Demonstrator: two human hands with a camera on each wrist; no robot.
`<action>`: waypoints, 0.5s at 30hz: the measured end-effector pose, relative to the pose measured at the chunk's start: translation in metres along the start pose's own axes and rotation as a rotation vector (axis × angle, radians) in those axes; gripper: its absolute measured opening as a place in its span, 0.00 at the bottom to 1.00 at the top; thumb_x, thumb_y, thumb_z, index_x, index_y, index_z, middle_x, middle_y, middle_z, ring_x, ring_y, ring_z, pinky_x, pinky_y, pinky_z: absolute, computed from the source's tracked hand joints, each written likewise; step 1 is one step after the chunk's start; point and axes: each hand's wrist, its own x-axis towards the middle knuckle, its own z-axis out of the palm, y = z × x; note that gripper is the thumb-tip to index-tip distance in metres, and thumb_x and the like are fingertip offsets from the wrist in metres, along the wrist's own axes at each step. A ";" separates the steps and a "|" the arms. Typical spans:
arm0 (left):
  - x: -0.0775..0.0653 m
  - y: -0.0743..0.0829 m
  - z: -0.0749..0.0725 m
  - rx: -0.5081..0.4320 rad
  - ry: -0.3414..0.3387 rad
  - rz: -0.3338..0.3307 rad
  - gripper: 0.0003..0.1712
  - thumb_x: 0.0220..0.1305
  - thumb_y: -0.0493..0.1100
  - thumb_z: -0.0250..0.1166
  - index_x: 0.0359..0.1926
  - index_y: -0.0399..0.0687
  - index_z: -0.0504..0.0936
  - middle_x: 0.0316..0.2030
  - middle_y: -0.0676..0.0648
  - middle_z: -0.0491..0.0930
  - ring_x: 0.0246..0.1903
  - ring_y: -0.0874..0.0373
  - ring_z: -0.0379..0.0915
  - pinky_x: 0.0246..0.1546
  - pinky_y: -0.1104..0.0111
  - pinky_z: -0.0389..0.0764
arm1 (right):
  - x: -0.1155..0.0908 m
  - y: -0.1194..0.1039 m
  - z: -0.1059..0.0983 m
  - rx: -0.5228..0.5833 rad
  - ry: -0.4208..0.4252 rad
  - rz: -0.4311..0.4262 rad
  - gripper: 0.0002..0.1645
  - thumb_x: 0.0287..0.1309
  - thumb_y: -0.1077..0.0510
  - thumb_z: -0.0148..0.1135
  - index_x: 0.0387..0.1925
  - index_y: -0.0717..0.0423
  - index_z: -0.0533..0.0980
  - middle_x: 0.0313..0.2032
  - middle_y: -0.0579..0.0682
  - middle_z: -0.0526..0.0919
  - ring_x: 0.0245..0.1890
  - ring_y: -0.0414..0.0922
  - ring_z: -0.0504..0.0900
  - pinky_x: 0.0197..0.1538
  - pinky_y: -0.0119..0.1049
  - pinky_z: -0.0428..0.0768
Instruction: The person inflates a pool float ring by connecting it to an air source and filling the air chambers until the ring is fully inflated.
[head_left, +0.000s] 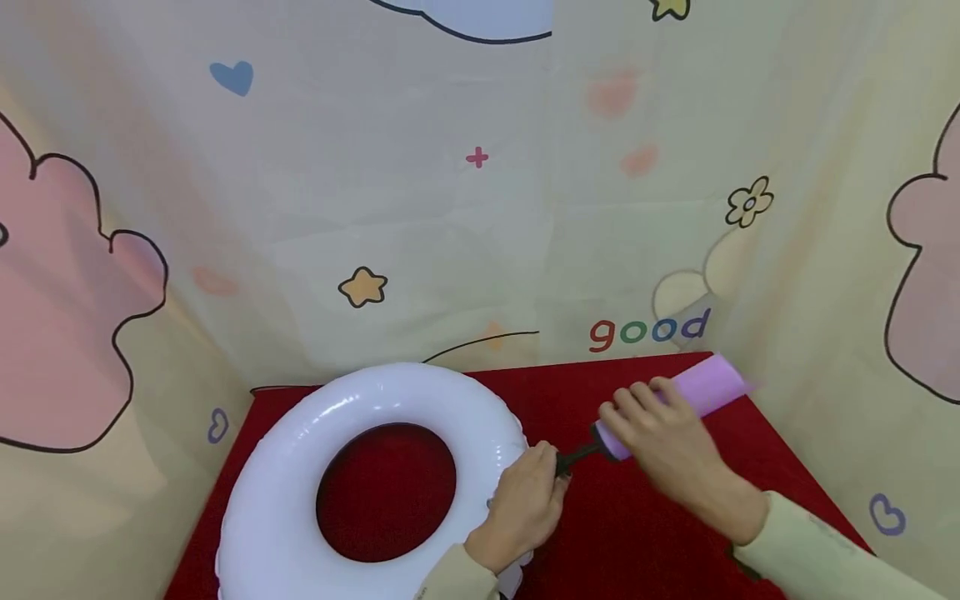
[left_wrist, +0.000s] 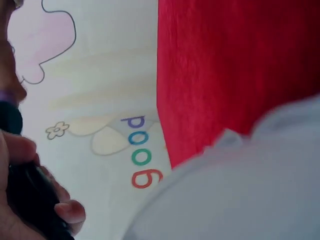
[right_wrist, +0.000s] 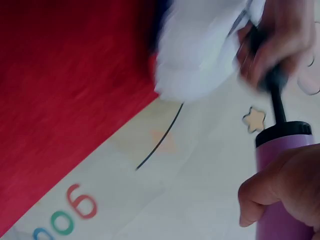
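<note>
A white inflatable swim ring (head_left: 266,500) lies at the left, its outer edge against my left hand (head_left: 525,504). That hand grips the black handle (left_wrist: 32,197) of a hand pump, fingers wrapped around it. My right hand (head_left: 667,442) holds the pump's purple barrel (head_left: 712,385), tilted up toward the right. Between the two hands a stretch of black rod (right_wrist: 278,107) shows, running into the barrel's black end cap (right_wrist: 283,131). Whether the pump's tip sits in the ring's valve is hidden behind my left hand.
Red cloth (head_left: 637,533) covers the table under the ring. Behind it and on both sides hangs a pale printed curtain (head_left: 420,208) with clouds, stars and the word "good".
</note>
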 end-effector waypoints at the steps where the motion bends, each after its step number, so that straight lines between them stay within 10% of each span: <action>1: 0.001 0.003 0.003 -0.001 0.001 0.008 0.08 0.64 0.39 0.61 0.30 0.51 0.70 0.26 0.57 0.69 0.26 0.69 0.64 0.25 0.80 0.66 | 0.001 -0.010 0.004 0.003 -0.014 -0.015 0.39 0.18 0.59 0.83 0.42 0.57 0.74 0.37 0.57 0.79 0.39 0.55 0.79 0.48 0.51 0.73; 7: 0.004 0.012 0.009 -0.040 -0.024 -0.023 0.05 0.65 0.39 0.59 0.32 0.50 0.71 0.26 0.57 0.70 0.25 0.71 0.61 0.24 0.81 0.63 | 0.003 -0.036 0.018 0.012 -0.035 -0.052 0.45 0.11 0.54 0.86 0.41 0.55 0.75 0.38 0.56 0.80 0.41 0.54 0.79 0.50 0.50 0.74; 15: 0.003 -0.003 -0.002 -0.058 -0.050 -0.010 0.08 0.68 0.42 0.59 0.31 0.53 0.69 0.26 0.58 0.65 0.26 0.70 0.58 0.23 0.82 0.60 | 0.008 0.013 -0.001 0.045 -0.042 -0.028 0.38 0.21 0.63 0.81 0.43 0.53 0.75 0.39 0.54 0.82 0.43 0.54 0.78 0.51 0.52 0.73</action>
